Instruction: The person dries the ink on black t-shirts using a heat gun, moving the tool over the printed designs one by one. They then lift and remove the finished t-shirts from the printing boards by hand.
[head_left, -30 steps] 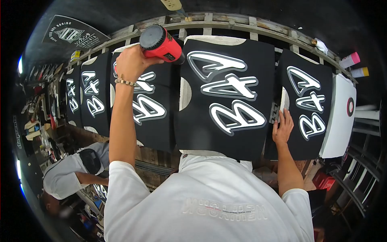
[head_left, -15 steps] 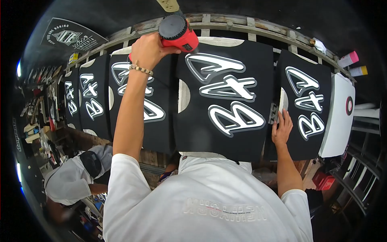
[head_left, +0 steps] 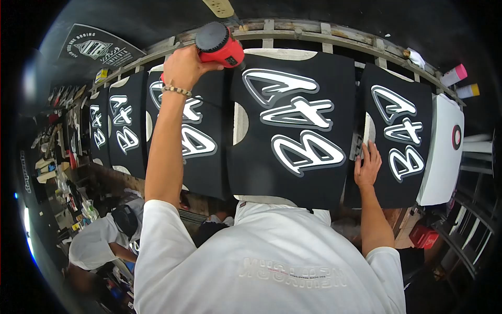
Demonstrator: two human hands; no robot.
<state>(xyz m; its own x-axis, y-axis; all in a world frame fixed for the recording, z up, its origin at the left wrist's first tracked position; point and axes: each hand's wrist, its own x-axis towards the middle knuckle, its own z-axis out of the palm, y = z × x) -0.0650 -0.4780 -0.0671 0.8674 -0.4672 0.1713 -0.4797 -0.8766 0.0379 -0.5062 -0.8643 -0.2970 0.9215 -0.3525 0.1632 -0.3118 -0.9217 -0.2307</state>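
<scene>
My left hand [head_left: 183,68] is wrapped round a red heat gun [head_left: 230,55] with a round black back. Its nozzle is over the upper left of a black shirt [head_left: 246,172] with a white, grey-outlined "BAD" print. That shirt lies flat in front of me. My right hand [head_left: 368,166] rests with fingers stretched out on the left edge of another printed black shirt [head_left: 400,193], by its pale neck opening. Near those fingertips, a grey metal piece [head_left: 356,145] shows in the gap between the two shirts.
More printed black shirts [head_left: 201,178] line up to the left, and a white shirt or board [head_left: 442,157] lies at the right end. A rail frame [head_left: 308,37] runs behind. A power strip [head_left: 219,7] hangs above. Another person [head_left: 102,243] bends at lower left. Pink-capped bottle [head_left: 453,75] stands at right.
My left hand and the heat gun have shifted slightly left. The right hand stays at the shirt's edge. At lower left the other person has moved a little.
</scene>
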